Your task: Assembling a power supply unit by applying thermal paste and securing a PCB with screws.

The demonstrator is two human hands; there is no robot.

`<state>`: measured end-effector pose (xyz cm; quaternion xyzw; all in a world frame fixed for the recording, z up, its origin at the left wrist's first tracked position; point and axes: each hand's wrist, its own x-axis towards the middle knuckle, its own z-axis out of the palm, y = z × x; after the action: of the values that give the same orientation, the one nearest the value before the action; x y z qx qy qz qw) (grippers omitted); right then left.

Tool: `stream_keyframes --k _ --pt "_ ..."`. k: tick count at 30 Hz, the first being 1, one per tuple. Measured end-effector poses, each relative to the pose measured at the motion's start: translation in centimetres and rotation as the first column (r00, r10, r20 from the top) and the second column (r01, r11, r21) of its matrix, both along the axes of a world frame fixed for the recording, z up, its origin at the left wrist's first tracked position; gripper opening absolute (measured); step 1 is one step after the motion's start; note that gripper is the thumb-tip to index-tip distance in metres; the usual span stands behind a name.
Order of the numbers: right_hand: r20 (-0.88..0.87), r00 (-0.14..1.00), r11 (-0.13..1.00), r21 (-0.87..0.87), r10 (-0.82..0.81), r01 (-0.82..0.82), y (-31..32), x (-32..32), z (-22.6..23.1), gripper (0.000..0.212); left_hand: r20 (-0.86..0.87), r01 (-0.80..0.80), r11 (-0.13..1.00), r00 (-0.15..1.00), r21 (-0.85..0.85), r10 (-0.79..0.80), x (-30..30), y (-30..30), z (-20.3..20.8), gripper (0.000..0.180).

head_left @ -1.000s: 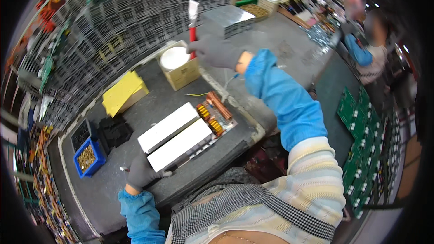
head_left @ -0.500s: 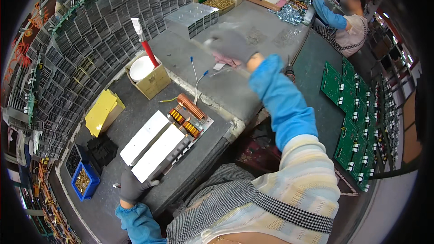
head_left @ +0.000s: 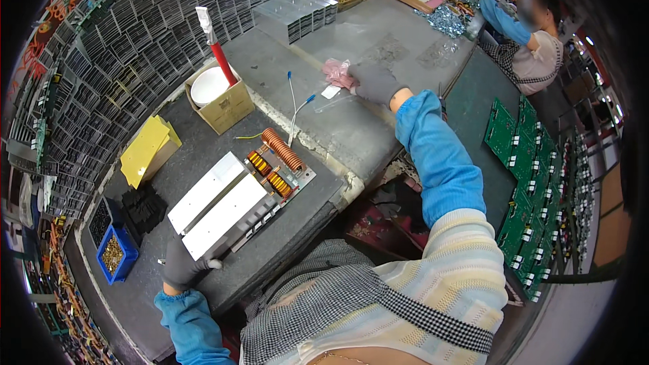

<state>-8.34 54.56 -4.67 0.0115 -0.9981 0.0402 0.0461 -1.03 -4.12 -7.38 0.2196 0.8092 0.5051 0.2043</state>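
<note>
- Position: the circuit assembly (head_left: 236, 203) lies flat on the dark bench top (head_left: 307, 203), near its front edge. A crumpled pink cloth (head_left: 338, 73) lies on the adjoining grey surface (head_left: 378, 27).
- Left hand (head_left: 182, 267): rests against the near left end of the assembly, thumb extended along the corner. The other fingers are largely hidden; whether they grip cannot be determined.
- Right hand (head_left: 377, 83): fingertips meet the pink cloth. Whether they pinch it or only touch it cannot be determined.
- Slippage risk: uneven pressure from the left hand could rotate the assembly or push it toward the front edge. Probable cause: support at one end only.
- Snag risk: the white leads (head_left: 293, 122) with blue tips rise from the far end, between the copper coil (head_left: 282, 149) and the right arm's side. A low return of the sleeve (head_left: 439, 155) could catch and bend them.
- Drag risk: a small white piece (head_left: 330, 92) sits beside the cloth and could be pulled along with it.
- Tipping risk: the red-handled brush (head_left: 222, 61) leans high out of the carton (head_left: 226, 116). A sideways knock could topple it.
- Spill risk: the blue bin (head_left: 125, 267) of brass-coloured parts is near the left hand; a backward elbow or wrist movement could upset it.
</note>
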Motion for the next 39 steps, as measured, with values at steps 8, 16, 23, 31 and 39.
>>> stream_keyframes --k 8,16,23,31,39 --pt "-0.259 0.959 0.934 -0.356 -0.112 0.013 3.2 0.2 -0.7 0.029 0.308 -0.337 0.823 0.928 0.457 0.209 1.9 2.7 2.1 0.109" --pt "-0.465 0.885 0.935 -0.326 -0.031 -0.138 0.3 2.3 3.8 0.029 0.408 -0.508 0.81 0.832 0.292 0.375 0.7 0.1 -1.6 0.076" --pt "-0.676 0.59 0.879 0.196 0.442 -0.434 -10.1 6.0 11.3 0.034 0.395 -0.499 0.819 0.839 0.282 0.375 0.8 -0.4 -1.8 0.066" --pt "-0.701 0.533 0.565 -0.222 0.474 -0.794 -23.2 4.5 12.0 0.026 0.348 -0.443 0.853 0.873 0.276 0.341 0.6 0.7 0.3 0.068" --pt "-0.51 0.722 0.581 -0.439 0.467 -0.686 -29.0 2.4 10.0 0.014 0.358 -0.425 0.87 0.876 0.252 0.324 0.7 0.7 0.9 0.068"
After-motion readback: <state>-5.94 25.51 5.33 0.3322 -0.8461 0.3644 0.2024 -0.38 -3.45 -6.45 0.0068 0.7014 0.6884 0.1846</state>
